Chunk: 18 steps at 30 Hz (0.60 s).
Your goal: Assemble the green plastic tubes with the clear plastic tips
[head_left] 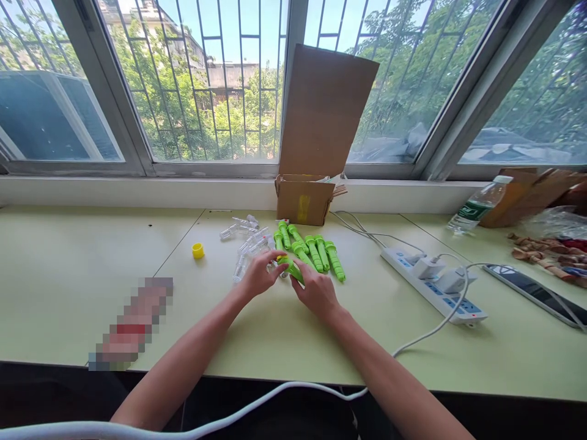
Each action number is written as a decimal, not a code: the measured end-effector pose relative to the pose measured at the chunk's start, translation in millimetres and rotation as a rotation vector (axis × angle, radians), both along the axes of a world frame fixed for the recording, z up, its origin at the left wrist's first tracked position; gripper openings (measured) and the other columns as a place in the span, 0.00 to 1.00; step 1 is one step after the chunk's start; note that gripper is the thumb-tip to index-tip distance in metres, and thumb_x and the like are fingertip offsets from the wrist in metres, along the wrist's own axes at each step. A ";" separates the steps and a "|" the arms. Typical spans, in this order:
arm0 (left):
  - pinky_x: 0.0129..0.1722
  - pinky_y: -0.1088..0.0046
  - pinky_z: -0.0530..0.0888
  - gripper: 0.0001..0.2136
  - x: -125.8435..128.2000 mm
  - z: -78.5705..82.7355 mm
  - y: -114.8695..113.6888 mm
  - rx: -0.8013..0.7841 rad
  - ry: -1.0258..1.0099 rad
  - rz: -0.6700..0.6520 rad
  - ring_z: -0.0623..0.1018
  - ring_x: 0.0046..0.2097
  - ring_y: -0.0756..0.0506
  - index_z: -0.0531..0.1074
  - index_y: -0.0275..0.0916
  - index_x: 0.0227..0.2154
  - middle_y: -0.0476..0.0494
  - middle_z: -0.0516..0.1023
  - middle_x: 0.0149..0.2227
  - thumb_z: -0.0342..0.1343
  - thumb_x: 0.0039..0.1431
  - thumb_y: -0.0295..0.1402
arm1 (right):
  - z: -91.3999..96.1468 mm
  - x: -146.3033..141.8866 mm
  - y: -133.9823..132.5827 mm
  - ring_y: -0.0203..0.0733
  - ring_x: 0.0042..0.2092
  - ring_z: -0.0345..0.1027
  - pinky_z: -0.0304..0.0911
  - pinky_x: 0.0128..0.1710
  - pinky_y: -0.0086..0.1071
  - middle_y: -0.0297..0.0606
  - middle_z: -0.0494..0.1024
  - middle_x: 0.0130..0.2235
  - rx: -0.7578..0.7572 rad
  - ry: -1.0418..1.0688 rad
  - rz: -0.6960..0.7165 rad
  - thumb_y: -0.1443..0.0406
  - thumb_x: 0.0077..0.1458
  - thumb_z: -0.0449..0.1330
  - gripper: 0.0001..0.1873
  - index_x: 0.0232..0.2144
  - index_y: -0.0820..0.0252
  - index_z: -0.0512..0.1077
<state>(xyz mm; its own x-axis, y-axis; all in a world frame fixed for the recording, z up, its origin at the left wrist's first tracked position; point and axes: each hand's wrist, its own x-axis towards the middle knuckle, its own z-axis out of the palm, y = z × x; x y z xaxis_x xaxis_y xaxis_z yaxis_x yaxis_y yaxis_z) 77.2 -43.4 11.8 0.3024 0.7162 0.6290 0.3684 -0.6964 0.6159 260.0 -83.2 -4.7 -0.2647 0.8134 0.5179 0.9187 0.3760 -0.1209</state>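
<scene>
Near the middle of the table, both hands are closed on one green plastic tube point(292, 269). My left hand point(260, 275) pinches its upper left end, where a bit of yellow shows between the fingers. My right hand point(317, 292) grips the lower part, hiding some of it. Just beyond my hands lie several ribbed green tubes point(335, 261) with wider collars at one end. Several clear plastic tubes point(250, 243) lie loosely beside and behind my left hand. Farther left, a yellow cap point(197, 250) stands apart on the table.
An open cardboard box point(298, 201) stands against the window sill. To the right are a power strip point(435, 287) with chargers and cables, a phone point(534, 290) and a water bottle point(479, 208). A blurred-out item point(132, 324) lies at the left. A white cable crosses the front edge.
</scene>
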 end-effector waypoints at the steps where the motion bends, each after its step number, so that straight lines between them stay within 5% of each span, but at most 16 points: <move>1: 0.40 0.69 0.76 0.12 0.2 0.5 -0.7 -0.001 0.006 -0.001 0.77 0.38 0.47 0.74 0.44 0.43 0.45 0.78 0.39 0.57 0.58 0.38 | 0.2 0.0 -0.2 0.45 0.40 0.74 0.64 0.30 0.31 0.45 0.76 0.51 0.002 0.000 0.001 0.62 0.60 0.51 0.25 0.58 0.61 0.61; 18: 0.43 0.65 0.76 0.13 3.1 -0.5 -3.4 0.000 0.060 -0.028 0.78 0.43 0.44 0.72 0.43 0.45 0.44 0.79 0.41 0.57 0.58 0.39 | 2.9 -0.9 -1.3 0.45 0.40 0.75 0.66 0.31 0.31 0.45 0.75 0.53 0.012 -0.012 0.035 0.64 0.59 0.51 0.29 0.63 0.59 0.56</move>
